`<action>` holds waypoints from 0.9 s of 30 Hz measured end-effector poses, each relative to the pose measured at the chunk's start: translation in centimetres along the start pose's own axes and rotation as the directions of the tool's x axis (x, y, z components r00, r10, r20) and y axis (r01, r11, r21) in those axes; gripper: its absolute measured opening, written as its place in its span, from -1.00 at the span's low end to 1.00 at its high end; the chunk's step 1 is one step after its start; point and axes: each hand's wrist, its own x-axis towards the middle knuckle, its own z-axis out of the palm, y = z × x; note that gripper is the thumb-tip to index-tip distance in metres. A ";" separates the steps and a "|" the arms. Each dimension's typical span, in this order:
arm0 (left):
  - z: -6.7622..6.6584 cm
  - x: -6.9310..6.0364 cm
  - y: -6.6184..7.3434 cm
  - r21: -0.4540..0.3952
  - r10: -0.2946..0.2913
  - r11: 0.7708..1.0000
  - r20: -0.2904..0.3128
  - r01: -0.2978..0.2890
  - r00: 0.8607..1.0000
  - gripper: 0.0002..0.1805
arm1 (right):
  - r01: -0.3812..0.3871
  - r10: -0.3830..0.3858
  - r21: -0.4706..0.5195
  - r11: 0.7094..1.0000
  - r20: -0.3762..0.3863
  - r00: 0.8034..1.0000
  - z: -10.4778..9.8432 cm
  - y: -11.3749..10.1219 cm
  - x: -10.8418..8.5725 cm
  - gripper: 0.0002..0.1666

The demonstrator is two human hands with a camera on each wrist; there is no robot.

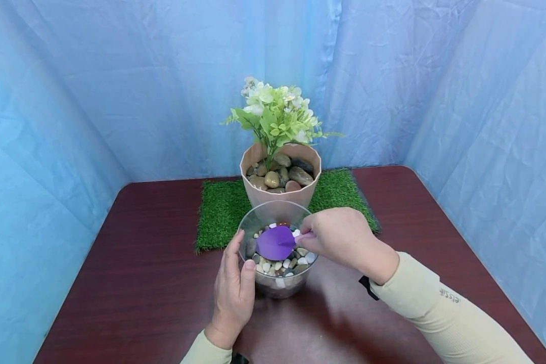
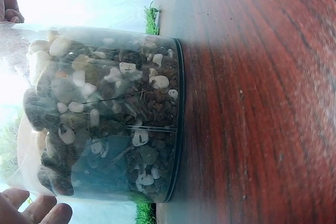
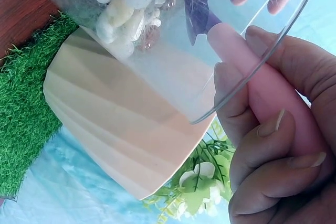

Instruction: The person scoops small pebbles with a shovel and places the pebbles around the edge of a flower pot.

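A small trowel with a purple blade [image 1: 275,243] and a pink handle [image 3: 286,103] is in my right hand [image 1: 341,236], whose fingers curl round the handle. Its blade is inside a clear plastic container [image 2: 180,114], above pebbles [image 1: 282,267] of white, grey and brown. Through the container's wall, smaller bits and white stones [image 2: 159,82] show lower down. My left hand [image 1: 234,290] rests along the container's left side, fingers fairly straight and thumb near the front rim. Whether the blade touches the pebbles, I cannot tell.
Right behind the container stands a beige pot [image 1: 279,199] with large stones [image 1: 300,176] and an artificial white-flowered plant [image 1: 277,114]. It sits on a green turf mat [image 1: 220,215]. A dark red wooden table [image 1: 154,283] lies underneath, with blue curtains [image 1: 173,86] around it.
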 end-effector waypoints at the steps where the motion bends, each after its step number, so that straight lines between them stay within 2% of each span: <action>1: 0.0 0.0 0.0 0.000 0.003 1.000 -0.001 -0.003 1.000 -0.32 | -0.004 0.004 0.007 1.000 0.007 1.000 0.0 0.0 0.0 -0.77; 9: 0.0 0.1 0.0 -0.017 0.010 1.000 0.001 -0.010 1.000 -0.34 | -0.019 0.016 0.088 0.996 0.035 0.999 0.0 0.0 0.0 -0.88; 27: -0.2 0.0 0.1 -0.022 -0.022 1.000 0.020 0.023 1.000 -0.33 | -0.039 0.025 0.178 0.983 0.082 0.996 0.7 0.1 -0.3 -0.84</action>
